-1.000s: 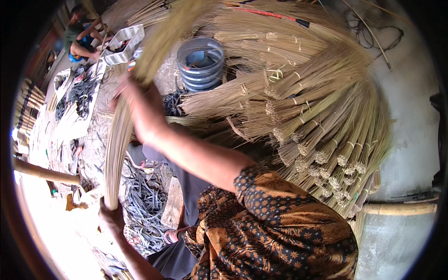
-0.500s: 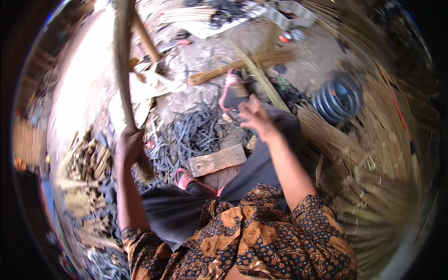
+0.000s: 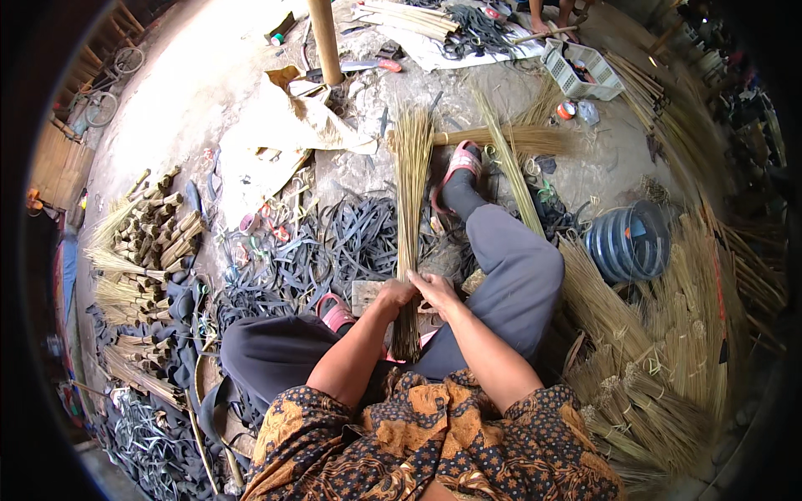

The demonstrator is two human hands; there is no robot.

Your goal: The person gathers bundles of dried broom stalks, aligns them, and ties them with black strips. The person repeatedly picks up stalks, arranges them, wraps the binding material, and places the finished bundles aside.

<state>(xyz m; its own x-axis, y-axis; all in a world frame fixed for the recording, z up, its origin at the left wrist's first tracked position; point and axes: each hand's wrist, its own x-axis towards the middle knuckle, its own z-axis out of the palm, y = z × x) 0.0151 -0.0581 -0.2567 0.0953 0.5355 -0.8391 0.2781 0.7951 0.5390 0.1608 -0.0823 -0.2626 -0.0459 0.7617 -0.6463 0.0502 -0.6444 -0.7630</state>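
Observation:
A long bundle of thin straw-coloured sticks stretches away from my lap, its dark butt end nearest me. My left hand is closed round it near that end. From the other side my right hand presses against the same spot, fingers closed at the bundle; their tips are partly hidden. Under the hands lies a wooden block, mostly covered by them and the bundle. A heap of black rubber strips spreads on the floor beyond my left knee.
Several tied stick bundles are stacked at the left, more stick bundles at the right. A clear plastic tub stands by my right knee. Farther off are a knife, a wooden post, a grey crate and another person's feet.
The stick bundle has swung down from the left to the middle in my left hand. My right hand has come back from near my right foot to meet it.

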